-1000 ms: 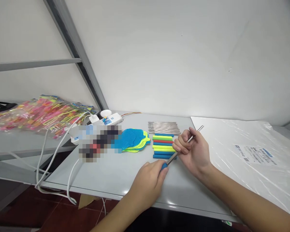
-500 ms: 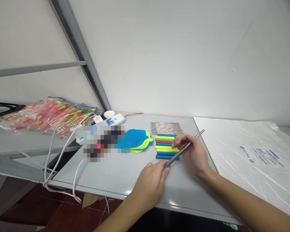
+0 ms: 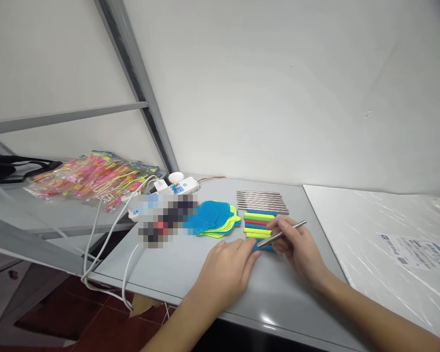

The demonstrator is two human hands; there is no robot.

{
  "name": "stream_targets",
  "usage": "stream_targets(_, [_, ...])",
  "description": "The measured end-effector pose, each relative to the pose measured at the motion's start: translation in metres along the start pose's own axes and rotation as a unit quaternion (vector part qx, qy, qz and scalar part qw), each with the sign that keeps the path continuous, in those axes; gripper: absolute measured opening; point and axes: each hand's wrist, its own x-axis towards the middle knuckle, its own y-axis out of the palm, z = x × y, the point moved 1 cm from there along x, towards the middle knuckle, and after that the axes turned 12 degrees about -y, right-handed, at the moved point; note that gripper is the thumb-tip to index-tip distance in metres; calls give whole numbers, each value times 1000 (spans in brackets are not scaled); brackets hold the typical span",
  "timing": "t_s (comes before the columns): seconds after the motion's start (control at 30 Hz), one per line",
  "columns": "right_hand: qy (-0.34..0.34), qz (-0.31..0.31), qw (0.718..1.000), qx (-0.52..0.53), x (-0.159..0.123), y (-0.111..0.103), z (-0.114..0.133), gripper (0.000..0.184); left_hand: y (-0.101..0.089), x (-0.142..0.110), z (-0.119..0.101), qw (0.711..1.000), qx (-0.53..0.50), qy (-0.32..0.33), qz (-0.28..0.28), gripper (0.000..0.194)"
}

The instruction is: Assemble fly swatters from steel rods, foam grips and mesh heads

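A pale wall [image 3: 278, 102] stands beyond both hands, behind a smooth grey table [image 3: 161, 266] over which the forearms reach. Between the hands a metal rod [image 3: 278, 236] slants up toward the right, above the table. The right hand [image 3: 298, 252] grips it between thumb and curled fingers, its far end poking out past them. The left hand [image 3: 225, 274] is closed on a blue tube [image 3: 256, 246] at the rod's near end; whether the rod sits inside it cannot be told. Just beyond the fingers lies a row of coloured tubes [image 3: 258, 217], and farther on, a row of bare metal rods [image 3: 262, 201]. Ahead of the left hand are stacked blue and yellow mesh pieces [image 3: 214, 217], with a blurred dark item [image 3: 176, 212] to their left. Farther left come a white power strip [image 3: 187, 187], white cables [image 3: 112, 234] and bagged colourful goods [image 3: 102, 176]. To the right hand's right lies a plastic-wrapped white sheet [image 3: 366, 220] with a printed label [image 3: 414, 252].
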Motion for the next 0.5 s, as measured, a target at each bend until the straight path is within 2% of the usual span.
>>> stream_targets(0.07, [-5,-34,999,7,7,-6,4,27,-21,9,5,999,-16,-7,51,29])
stream_targets(0.13, [-12,-27,999,-30,13,-12,10,27,-45,20,10,995,-37,-14,89,28])
stream_targets(0.2, [-20,28,993,-111,20,-19,18,24,-70,34,16,992,-56,-27,114,27])
stream_targets(0.27, [-30,111,971,-210,26,-24,27,22,-91,51,21,990,-72,-45,115,29])
stream_targets(0.37, [-65,214,902,-370,31,-28,35,23,-106,79,24,983,-74,-44,164,30])
stream_targets(0.5, [-136,263,768,-568,34,-28,31,29,-98,107,18,974,-89,35,206,25])
